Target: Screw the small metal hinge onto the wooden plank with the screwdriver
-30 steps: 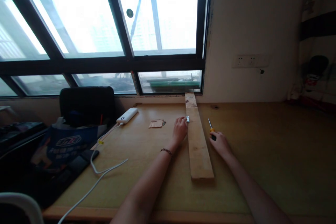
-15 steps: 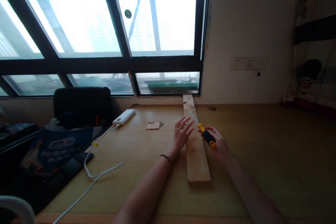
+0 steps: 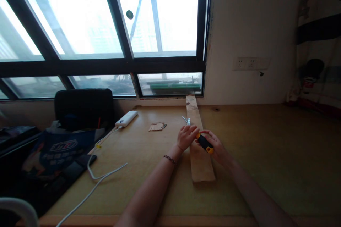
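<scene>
A bright, dark-framed window (image 3: pixel 93 32) adjoins a dim wall (image 3: pixel 247 21) — below, a black chair (image 3: pixel 84 104) beside a wooden table (image 3: pixel 266 156).

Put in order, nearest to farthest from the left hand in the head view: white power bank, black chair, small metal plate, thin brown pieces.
1. Small metal plate: on the board, just beyond the left hand.
2. Thin brown pieces: on the table, left of the hand.
3. White power bank: farther left on the table.
4. Black chair: off the table's left side.
</scene>
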{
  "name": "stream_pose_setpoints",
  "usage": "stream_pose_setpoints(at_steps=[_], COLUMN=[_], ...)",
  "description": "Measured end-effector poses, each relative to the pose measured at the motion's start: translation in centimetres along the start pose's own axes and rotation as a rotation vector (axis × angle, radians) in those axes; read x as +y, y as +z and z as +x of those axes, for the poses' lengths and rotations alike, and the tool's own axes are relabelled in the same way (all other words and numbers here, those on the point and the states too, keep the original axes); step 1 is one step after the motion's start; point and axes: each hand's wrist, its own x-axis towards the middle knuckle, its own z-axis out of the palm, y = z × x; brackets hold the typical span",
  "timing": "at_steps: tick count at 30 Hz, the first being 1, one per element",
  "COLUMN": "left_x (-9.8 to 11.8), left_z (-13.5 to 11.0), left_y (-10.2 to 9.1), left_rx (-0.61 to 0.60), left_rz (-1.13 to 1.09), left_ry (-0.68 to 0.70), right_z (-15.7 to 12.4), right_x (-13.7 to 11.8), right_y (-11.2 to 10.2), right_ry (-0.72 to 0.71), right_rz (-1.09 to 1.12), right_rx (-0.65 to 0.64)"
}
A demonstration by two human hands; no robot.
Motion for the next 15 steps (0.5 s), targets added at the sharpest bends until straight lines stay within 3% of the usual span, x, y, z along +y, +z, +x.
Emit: stream_pose_setpoints(at_steps=[6,11,15], left_x=[0.00,-0.14,0.19], left_z=[0.06,0.03,0.23], left_y=[-0.04,0.20,-0.14], left_rx=[0.046,0.099,0.118], left_rz=[-0.091,-0.174,-0.195], left_ry=[0.011,-0.084,-0.054], right_z=[-0.10,0.17,0.33], right_x=[-0.07,0.36,0.77], right_y=[0.14,-0.61,-0.69], right_ry=[-0.012,0.043,0.026], right_rz=[0.007,0.066,0.091], right_rx=[-0.015,-0.058,-0.090])
